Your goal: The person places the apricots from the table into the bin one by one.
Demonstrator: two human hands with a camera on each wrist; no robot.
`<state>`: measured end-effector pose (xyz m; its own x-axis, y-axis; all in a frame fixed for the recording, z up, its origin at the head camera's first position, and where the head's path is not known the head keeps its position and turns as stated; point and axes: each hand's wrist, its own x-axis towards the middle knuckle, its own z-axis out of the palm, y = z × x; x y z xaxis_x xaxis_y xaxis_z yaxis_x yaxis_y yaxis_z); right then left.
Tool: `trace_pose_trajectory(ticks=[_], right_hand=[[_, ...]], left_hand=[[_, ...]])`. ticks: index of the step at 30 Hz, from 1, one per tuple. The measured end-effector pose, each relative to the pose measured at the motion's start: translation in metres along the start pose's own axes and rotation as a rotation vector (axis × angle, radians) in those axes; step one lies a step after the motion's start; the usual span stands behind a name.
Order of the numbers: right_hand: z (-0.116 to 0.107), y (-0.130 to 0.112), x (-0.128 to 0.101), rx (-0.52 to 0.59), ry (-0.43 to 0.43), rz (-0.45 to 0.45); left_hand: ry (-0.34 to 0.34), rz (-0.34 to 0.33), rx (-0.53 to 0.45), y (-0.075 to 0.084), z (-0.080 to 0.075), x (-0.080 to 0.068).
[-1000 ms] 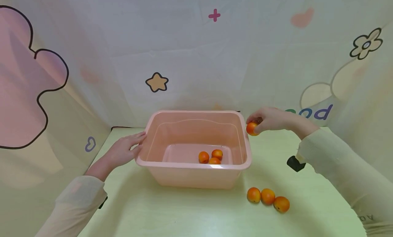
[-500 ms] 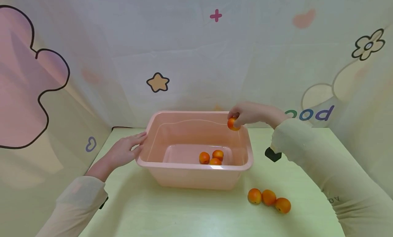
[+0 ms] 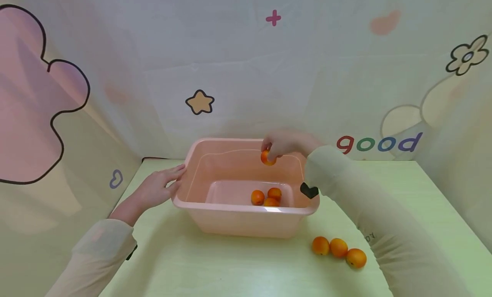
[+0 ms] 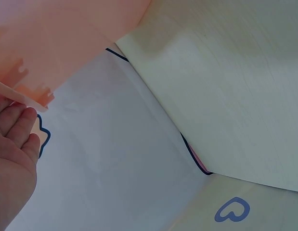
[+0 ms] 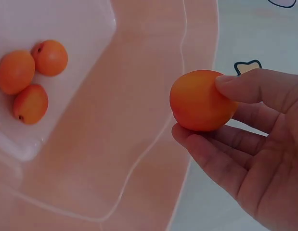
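The right hand (image 3: 286,142), just above the middle of the head view, pinches an orange fruit (image 3: 267,157) between thumb and fingertips, holding it in the air over the back part of the pink tub (image 3: 246,220). In the right wrist view the thumb (image 5: 254,87) lies across the fruit's top and the fingers cup it from below. Straight below, on the tub's floor, three more orange fruits (image 3: 267,197) lie touching one another.

The left hand (image 3: 158,186), at centre left, rests with straight, relaxed fingers against the tub's left rim; the left wrist view shows the fingertips (image 4: 21,119) touching the underside of that rim.

The tub stands on the pale green surface (image 3: 230,267). At lower right, three loose fruits (image 3: 338,250) lie in a row just beside the tub's front right corner.
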<state>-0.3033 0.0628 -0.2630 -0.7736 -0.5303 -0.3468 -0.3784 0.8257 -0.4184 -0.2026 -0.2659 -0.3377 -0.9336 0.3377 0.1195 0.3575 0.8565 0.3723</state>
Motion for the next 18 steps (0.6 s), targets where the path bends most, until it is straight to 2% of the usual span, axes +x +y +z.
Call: trace_pose_trajectory(ticks=[5,8,12,18], right_hand=[[0.012,-0.006,0.016,0.035,-0.010,-0.012],[0.018,-0.008,0.023,0.091,-0.045,-0.032],[0.028,-0.008,0.030,0.178,-0.076,-0.010],[0.042,-0.010,0.043,0.184,-0.077,-0.010]], left_hand=[[0.004,0.008,0.003,0.000,-0.001,0.000],[0.006,0.013,0.007,0.000,-0.001,0.000],[0.007,0.022,0.017,-0.002,-0.001,0.001],[0.001,0.024,0.008,-0.004,0.000,0.001]])
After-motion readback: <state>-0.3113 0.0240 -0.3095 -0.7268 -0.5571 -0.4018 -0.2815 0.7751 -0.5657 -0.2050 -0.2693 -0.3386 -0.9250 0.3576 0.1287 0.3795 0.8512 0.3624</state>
